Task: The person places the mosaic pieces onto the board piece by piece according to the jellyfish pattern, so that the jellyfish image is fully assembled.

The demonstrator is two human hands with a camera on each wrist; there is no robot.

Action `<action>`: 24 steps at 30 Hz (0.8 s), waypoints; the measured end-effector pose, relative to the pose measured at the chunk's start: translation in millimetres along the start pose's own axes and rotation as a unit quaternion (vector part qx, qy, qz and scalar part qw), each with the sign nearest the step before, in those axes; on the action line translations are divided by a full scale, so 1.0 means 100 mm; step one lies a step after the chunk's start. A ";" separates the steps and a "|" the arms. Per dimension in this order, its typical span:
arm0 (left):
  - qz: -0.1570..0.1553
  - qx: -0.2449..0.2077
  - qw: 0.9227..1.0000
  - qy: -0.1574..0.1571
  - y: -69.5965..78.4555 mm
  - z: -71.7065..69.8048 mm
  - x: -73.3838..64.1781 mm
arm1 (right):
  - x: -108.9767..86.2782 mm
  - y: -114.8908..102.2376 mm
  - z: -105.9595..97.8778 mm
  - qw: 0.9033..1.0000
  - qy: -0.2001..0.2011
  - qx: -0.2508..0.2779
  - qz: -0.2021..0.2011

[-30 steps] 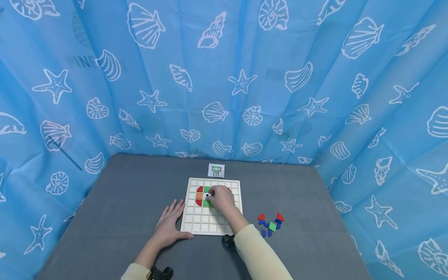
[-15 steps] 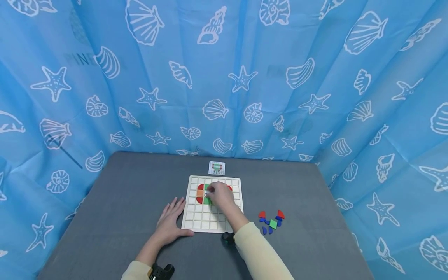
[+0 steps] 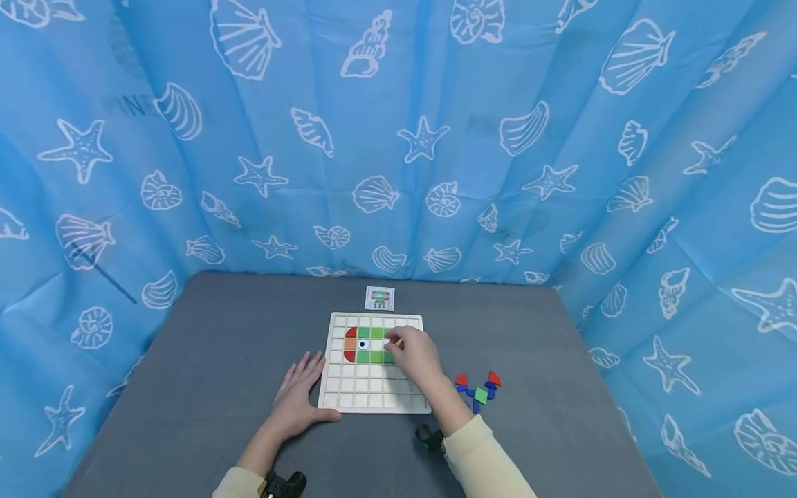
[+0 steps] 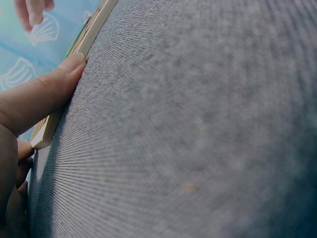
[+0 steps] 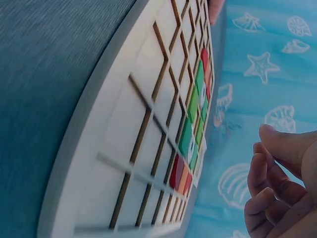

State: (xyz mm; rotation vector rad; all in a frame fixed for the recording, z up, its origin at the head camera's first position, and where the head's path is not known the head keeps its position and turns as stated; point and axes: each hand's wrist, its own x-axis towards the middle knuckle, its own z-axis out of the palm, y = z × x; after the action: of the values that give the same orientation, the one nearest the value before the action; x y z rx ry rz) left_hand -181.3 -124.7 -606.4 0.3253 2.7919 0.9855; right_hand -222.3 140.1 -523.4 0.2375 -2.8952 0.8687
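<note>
A pale square grid board (image 3: pixel 373 401) lies on the grey table. Set in its upper cells is a pattern of red, orange and green tiles, with a round white-and-black eye tile (image 3: pixel 364 344) near the left end. My left hand (image 3: pixel 297 400) braces the board, fingers straight along its left edge and thumb at the near edge; the left wrist view shows the thumb (image 4: pixel 59 79) against the rim. My right hand (image 3: pixel 416 353) hovers over the pattern's right part, fingers loosely curled. In the right wrist view its fingers (image 5: pixel 260 171) hold nothing, and another white eye tile (image 5: pixel 191 149) sits in the board.
Right of the board lie loose pieces: red quarter-rounds (image 3: pixel 494 377), a green square (image 3: pixel 481 395) and several small blue pieces (image 3: pixel 492 394). A small printed card (image 3: pixel 380 298) lies behind the board. A blue shell-patterned curtain (image 3: pixel 386 138) encloses the table's back and sides.
My right hand has moved right, from the left eye tile to the pattern's right part, leaving that tile uncovered in its cell. The left hand stays at the board's edge.
</note>
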 end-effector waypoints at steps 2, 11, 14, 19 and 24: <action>0.001 0.001 1.000 0.005 -0.01 0.00 -0.01 | -0.05 0.04 -0.05 1.000 0.007 0.008 0.004; -0.003 0.007 1.000 0.014 -0.02 0.01 -0.01 | -0.28 0.33 -0.26 0.999 0.048 0.004 0.018; -0.004 0.013 1.000 0.007 -0.02 0.00 0.00 | -0.34 0.42 -0.32 0.998 0.061 0.007 0.024; -0.001 0.013 1.000 0.003 -0.02 -0.01 -0.01 | -0.45 0.54 -0.43 0.996 0.082 0.009 0.026; 0.005 0.004 1.000 0.002 -0.02 -0.01 -0.01 | -0.58 0.66 -0.56 0.996 0.088 0.004 0.032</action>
State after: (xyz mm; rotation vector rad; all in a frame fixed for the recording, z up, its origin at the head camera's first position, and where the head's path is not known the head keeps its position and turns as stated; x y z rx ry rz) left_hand -180.5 -126.8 -607.0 0.3402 2.8006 0.9798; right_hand -173.7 232.8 -521.1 0.0642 -2.7500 0.8658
